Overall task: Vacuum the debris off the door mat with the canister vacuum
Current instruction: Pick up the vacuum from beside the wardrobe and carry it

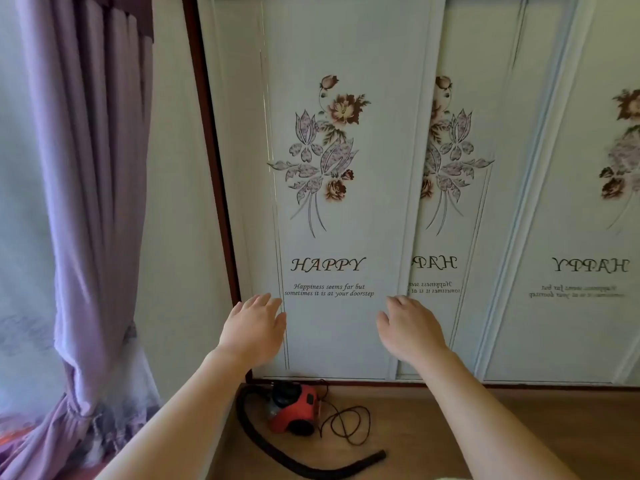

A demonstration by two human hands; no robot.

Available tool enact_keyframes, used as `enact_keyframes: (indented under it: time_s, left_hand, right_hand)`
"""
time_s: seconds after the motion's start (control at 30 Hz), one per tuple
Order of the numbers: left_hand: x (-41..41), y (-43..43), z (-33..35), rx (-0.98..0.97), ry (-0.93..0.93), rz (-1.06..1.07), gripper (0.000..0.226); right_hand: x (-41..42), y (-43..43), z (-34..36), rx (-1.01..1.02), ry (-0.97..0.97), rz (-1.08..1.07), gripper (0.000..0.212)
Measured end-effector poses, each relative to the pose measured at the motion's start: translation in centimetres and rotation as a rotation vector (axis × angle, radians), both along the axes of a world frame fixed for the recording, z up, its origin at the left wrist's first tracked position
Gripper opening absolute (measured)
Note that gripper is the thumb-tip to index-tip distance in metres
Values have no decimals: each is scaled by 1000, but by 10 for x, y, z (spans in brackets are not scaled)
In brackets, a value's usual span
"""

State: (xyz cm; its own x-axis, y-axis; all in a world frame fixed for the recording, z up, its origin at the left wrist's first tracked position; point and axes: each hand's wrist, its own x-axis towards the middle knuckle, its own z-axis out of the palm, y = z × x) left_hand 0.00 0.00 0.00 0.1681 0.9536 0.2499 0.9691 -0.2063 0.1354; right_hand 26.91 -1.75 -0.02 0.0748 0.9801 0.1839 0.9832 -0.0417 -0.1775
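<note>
Left hand (254, 329), right hand (410, 329) above vacuum (294, 410)

Below the fingers (265, 301): glossy red plastic canister vacuum (292, 412), matt ribbed black hose (241, 415), wood-grain floor (450, 414). Beyond them, a smooth sheeny wardrobe door (346, 209).

Bare floor (519, 420) lies open right of the vacuum (294, 410). Its hose (367, 461) curls across the floor in front, the cord (346, 424) loops just right. Doors (343, 341) stand close behind; a curtain (90, 237) hangs left.
</note>
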Motion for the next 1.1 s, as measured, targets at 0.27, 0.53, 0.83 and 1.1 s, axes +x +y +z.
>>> enact_keyframes:
  time_s: [0.27, 0.53, 0.83, 1.1]
  left_hand:
    - [29, 12, 11, -22, -29, 54, 49]
    - [24, 43, 16, -7, -35, 23, 48]
    - [-13, 102, 13, -30, -63, -45, 51]
    - [-68, 170, 7, -73, -64, -92, 51]
  right_hand:
    - [29, 32, 11, 38, -31, 64, 43]
    - [27, 59, 15, 63, -25, 64, 43]
    - [-16, 105, 17, 80, -69, 3, 45]
    - [-72, 157, 8, 87, -86, -38, 47]
